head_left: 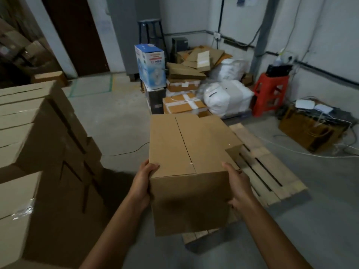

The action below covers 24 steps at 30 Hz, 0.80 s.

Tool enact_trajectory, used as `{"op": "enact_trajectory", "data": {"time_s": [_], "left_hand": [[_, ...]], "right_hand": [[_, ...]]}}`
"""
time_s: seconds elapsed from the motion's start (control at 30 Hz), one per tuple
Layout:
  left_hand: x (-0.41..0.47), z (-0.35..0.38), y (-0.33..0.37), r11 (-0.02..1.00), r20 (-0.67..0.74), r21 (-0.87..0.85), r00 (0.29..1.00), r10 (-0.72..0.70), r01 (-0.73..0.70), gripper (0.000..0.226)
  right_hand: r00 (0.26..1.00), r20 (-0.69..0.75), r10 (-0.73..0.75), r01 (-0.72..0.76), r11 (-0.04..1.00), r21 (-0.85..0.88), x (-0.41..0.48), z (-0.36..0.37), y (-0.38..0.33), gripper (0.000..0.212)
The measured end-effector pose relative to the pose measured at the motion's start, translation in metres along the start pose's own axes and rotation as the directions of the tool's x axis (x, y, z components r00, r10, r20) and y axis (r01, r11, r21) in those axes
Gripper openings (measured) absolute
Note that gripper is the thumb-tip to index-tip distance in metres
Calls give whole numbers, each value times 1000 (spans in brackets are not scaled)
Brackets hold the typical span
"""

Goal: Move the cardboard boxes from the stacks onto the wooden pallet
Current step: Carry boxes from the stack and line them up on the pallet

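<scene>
I hold a plain brown cardboard box [186, 171] in front of me, above the near part of the wooden pallet [268, 167]. My left hand [142, 183] grips its left side with the thumb over the top edge. My right hand [238, 187] grips the right side the same way. The box's top flaps are closed. The pallet lies flat on the concrete floor, its right half visible and its left half hidden behind the box. Stacks of similar cardboard boxes [38, 144] stand at my left.
A pile of cartons, flattened cardboard and white sacks [227, 98] sits beyond the pallet. A blue-and-white fan box [151, 68], a red plastic stool [271, 94] and a crate with cables [310, 131] line the back and right walls. Cables trail across the floor.
</scene>
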<state>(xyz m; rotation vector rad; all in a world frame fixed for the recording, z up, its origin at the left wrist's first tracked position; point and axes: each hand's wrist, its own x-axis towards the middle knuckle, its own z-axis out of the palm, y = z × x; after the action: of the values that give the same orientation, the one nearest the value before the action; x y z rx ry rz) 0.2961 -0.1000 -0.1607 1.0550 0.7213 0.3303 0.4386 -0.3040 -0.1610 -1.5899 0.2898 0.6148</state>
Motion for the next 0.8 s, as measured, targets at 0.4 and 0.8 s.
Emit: {"op": "enact_trajectory", "data": {"time_s": [0.4,0.8], "left_hand": [[35,274,-96,996,165,62,984,-71,61,64],[163,467,-147,975,101,69,971,-218,211,22]], "right_hand": [[971,-234,-43,50,999,22,96,-271,-52,77],[971,-239,5,-6,1000,-4,281,-391,-130,77]]}}
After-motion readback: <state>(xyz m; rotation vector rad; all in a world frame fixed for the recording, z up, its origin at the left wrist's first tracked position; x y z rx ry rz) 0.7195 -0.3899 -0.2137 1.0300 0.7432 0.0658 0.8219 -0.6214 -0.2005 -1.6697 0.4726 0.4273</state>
